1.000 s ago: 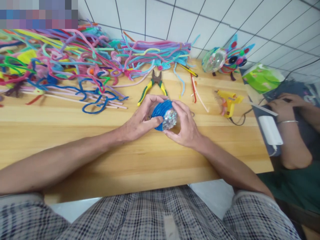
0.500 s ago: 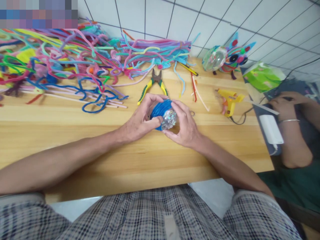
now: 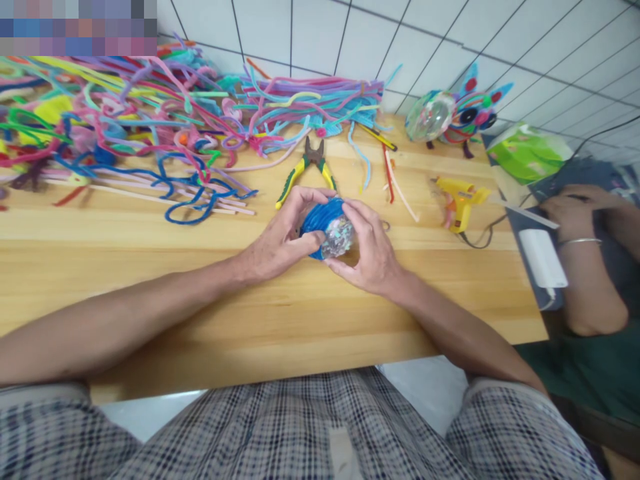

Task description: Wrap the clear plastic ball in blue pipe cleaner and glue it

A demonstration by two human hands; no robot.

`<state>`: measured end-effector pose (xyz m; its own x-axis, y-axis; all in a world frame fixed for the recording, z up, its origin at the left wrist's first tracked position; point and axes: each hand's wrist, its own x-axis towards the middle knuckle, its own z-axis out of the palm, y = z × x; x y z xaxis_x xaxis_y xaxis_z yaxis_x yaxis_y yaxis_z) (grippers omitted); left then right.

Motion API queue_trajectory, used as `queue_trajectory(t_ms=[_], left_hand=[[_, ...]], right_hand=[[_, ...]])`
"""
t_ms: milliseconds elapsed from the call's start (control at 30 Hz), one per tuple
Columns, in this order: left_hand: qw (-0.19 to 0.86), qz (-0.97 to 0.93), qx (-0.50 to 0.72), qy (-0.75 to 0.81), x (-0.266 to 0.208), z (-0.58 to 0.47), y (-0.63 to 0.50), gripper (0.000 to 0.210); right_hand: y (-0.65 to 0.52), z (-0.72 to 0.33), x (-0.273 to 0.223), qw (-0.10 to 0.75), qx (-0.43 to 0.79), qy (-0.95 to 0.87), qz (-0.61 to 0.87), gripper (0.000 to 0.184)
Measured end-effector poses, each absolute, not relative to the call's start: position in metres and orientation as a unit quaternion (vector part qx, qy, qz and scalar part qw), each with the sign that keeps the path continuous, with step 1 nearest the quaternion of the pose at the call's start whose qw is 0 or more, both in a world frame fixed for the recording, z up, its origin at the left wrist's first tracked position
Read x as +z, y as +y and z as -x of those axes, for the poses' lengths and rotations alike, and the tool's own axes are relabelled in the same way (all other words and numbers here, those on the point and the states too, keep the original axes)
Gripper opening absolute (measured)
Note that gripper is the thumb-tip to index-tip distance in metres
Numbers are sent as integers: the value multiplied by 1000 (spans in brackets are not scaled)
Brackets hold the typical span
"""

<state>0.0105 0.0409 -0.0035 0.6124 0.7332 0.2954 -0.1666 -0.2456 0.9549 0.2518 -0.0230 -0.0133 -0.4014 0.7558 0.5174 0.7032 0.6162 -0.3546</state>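
Observation:
Both my hands hold a clear ball (image 3: 338,239) with shiny bits inside, its left side wrapped in blue pipe cleaner (image 3: 320,217). My left hand (image 3: 290,237) curls around the blue side, with the thumb pressed on the front near the edge of the wrapping. My right hand (image 3: 373,250) grips the clear side, fingers over the top and thumb below. Just beyond the ball lie yellow-and-green pliers (image 3: 314,155) with their jaws pointing away from me. The underside of the ball is hidden by my fingers.
Many coloured pipe cleaners (image 3: 135,127) are heaped at the back left. A yellow glue gun (image 3: 459,200), a utility knife (image 3: 379,137) and a finished-looking ball figure (image 3: 465,117) stand or lie to the right. A co-worker's arm (image 3: 590,280) rests beside a white box (image 3: 543,258) at far right.

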Motion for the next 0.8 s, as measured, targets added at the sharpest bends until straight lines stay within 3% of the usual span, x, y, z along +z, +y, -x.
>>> queue_trajectory(t_ms=[800], left_hand=[[567, -693, 409, 178, -11, -13, 47, 49]], right_hand=[[-20, -247, -12, 366, -1, -840, 400, 100]])
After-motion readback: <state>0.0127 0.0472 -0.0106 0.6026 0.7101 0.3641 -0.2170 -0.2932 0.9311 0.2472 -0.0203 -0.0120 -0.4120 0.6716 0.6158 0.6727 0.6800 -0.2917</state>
